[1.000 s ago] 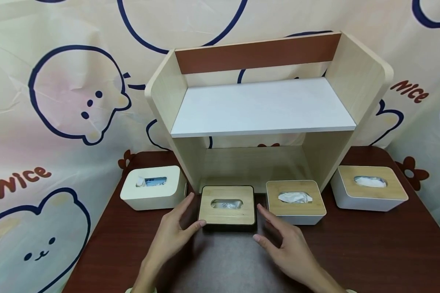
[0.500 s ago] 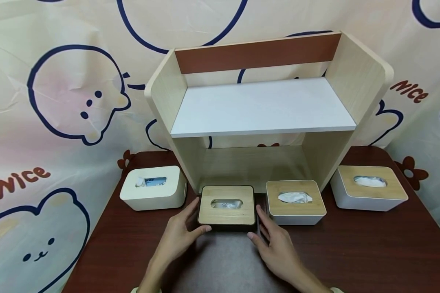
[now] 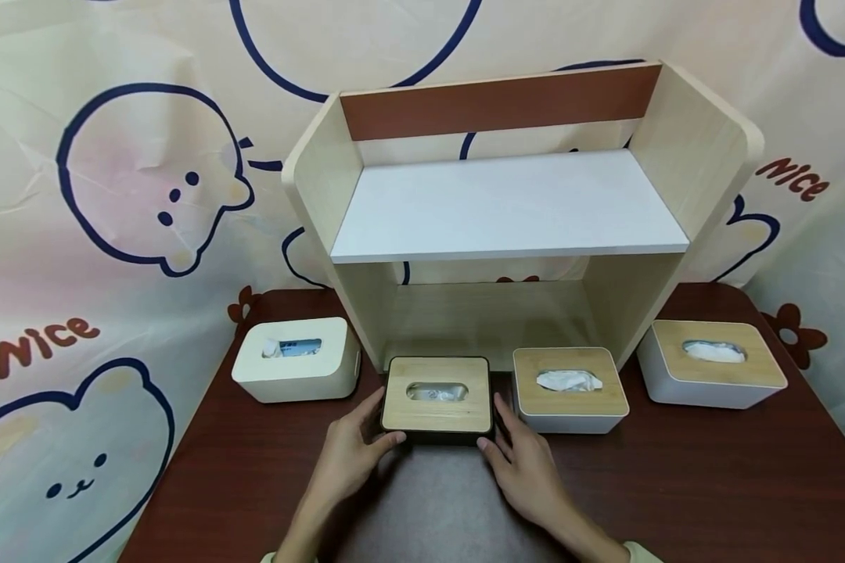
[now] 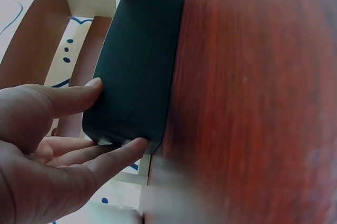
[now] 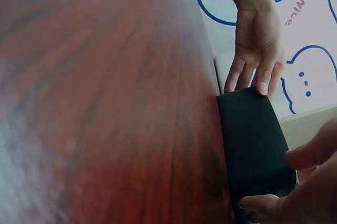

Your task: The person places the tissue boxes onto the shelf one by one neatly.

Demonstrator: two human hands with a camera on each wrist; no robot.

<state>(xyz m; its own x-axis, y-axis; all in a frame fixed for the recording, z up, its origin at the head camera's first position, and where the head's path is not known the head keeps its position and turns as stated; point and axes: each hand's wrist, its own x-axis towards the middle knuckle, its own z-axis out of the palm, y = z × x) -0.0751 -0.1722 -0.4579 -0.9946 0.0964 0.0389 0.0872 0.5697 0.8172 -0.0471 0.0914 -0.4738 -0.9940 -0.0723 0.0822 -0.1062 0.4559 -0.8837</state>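
Note:
A tissue box (image 3: pixel 436 418) with a pale wood lid and black sides stands on the table in front of the shelf, a clear film showing in its oval slot. My left hand (image 3: pixel 345 461) grips its left end, thumb at the front edge and fingers along the side. At the other end my right hand (image 3: pixel 528 473) grips it the same way. The left wrist view shows the plain black front (image 4: pixel 137 60) low against the table, with the thumb on its upper edge. In the right wrist view both hands hold opposite ends of that black box (image 5: pixel 253 134).
Behind stands a two-level wooden shelf (image 3: pixel 507 211) with a white upper board. A white tissue box (image 3: pixel 289 383) is to the left. Two wood-lidded white ones, one close by (image 3: pixel 570 403) and one farther right (image 3: pixel 711 379), stand on the dark table (image 3: pixel 676 485).
Both hands have moved inward from beside the black-sided tissue box and taken hold of its ends. The box itself stays in place.

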